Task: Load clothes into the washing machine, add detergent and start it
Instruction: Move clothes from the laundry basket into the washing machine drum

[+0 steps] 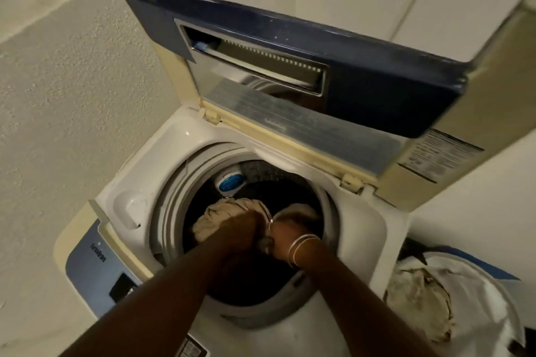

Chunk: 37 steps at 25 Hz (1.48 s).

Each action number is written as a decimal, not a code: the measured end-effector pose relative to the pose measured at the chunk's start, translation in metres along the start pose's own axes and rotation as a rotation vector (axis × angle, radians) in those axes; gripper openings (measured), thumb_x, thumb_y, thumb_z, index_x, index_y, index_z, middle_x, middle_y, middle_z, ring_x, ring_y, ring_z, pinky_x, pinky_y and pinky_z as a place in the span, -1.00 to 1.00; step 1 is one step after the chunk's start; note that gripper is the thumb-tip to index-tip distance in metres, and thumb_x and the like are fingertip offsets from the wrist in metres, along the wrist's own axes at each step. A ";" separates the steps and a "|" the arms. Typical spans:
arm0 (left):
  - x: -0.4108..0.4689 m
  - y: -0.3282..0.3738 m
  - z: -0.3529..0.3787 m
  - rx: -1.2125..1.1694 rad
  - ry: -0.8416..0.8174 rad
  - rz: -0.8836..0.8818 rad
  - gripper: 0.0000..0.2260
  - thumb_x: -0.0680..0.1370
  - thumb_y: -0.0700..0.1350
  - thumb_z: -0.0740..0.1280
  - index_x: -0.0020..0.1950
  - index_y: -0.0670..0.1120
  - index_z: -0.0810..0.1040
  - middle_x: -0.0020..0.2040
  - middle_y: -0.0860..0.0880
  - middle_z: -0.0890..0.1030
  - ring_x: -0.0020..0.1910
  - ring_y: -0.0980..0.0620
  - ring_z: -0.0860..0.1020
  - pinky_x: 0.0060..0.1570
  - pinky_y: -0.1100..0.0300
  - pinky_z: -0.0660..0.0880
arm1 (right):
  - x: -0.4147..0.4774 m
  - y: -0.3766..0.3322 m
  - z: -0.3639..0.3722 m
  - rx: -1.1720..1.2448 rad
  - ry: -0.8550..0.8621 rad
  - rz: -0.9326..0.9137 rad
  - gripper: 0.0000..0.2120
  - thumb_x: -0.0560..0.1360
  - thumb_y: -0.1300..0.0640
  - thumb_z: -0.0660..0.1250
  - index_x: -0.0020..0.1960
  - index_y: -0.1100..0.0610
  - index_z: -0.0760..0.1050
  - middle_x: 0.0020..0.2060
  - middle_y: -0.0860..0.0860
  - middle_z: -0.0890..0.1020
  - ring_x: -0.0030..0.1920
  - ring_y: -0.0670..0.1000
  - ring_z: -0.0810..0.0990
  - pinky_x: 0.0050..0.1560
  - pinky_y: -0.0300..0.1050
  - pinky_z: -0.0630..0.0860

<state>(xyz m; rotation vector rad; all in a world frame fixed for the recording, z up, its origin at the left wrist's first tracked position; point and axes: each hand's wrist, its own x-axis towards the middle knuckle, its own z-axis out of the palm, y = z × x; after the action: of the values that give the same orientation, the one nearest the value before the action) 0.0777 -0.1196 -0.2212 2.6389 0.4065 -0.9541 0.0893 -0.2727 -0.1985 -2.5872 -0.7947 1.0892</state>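
Note:
A white top-loading washing machine stands with its dark blue lid folded up and back. Both my arms reach down into the drum. My left hand grips a bunched beige garment inside the drum. Close beside it, my right hand, with thin bangles at the wrist, holds another fold of pale cloth. The fingers of both hands are buried in the fabric. A blue and white filter sits on the drum's far wall.
The machine's blue control panel is at the lower left. A textured wall stands close on the left. At the lower right, a basket lined with white fabric holds a crumpled pale garment.

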 end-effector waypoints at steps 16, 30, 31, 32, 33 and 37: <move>-0.203 0.295 0.086 -1.016 0.769 0.513 -0.91 0.66 -0.18 0.24 0.12 -0.14 0.51 -0.06 0.00 0.58 -0.07 0.06 0.60 -0.11 0.36 0.51 | -0.261 0.161 0.022 0.884 1.086 0.046 -0.85 0.58 0.08 0.32 0.02 0.14 0.60 -0.15 -0.05 0.67 -0.14 -0.17 0.61 -0.11 -0.37 0.53; 0.026 0.350 0.440 -0.756 -0.096 -0.072 -0.73 0.68 -0.11 0.16 0.29 -0.18 0.51 0.23 -0.18 0.57 0.25 -0.13 0.53 0.25 0.09 0.46 | -0.123 0.492 0.320 0.123 -0.083 0.415 -0.13 0.48 -0.25 0.34 0.61 -0.03 -0.03 0.55 0.12 0.17 0.53 0.23 0.16 0.45 0.15 0.27; 0.044 0.348 0.459 -0.790 -0.111 -0.132 -0.72 0.67 -0.13 0.16 0.32 -0.21 0.48 0.27 -0.22 0.54 0.28 -0.18 0.50 0.29 0.05 0.43 | -0.102 0.509 0.342 0.053 -0.159 0.430 0.02 0.41 -0.31 0.39 0.61 -0.08 -0.16 0.59 0.12 0.01 0.56 0.29 0.02 0.46 0.28 0.20; 0.060 0.345 0.475 -0.810 -0.122 -0.185 -0.70 0.67 -0.14 0.16 0.35 -0.22 0.46 0.30 -0.22 0.52 0.30 -0.19 0.49 0.31 0.04 0.41 | -0.084 0.522 0.362 0.020 -0.203 0.453 0.16 0.33 -0.33 0.46 0.59 -0.12 -0.27 0.60 0.12 -0.15 0.56 0.34 -0.09 0.44 0.40 0.11; 0.076 0.341 0.488 -0.825 -0.132 -0.236 -0.69 0.66 -0.14 0.15 0.38 -0.21 0.44 0.32 -0.20 0.51 0.31 -0.18 0.48 0.33 0.03 0.40 | -0.066 0.533 0.378 -0.003 -0.235 0.473 0.27 0.25 -0.33 0.52 0.57 -0.14 -0.36 0.58 0.13 -0.27 0.55 0.39 -0.17 0.40 0.50 0.04; 0.128 0.325 0.541 -0.907 -0.171 -0.359 -0.64 0.65 -0.09 0.17 0.39 -0.23 0.44 0.32 -0.21 0.52 0.28 -0.21 0.51 0.29 -0.04 0.47 | -0.009 0.555 0.452 -0.054 -0.287 0.523 0.44 0.15 -0.26 0.61 0.49 -0.18 -0.51 0.51 0.18 -0.43 0.50 0.48 -0.22 0.26 0.65 0.13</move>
<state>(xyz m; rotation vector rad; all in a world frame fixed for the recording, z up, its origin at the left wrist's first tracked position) -0.0180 -0.5985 -0.6406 1.6799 1.0099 -0.8085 -0.0200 -0.7389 -0.7299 -2.7994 -0.1864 1.6256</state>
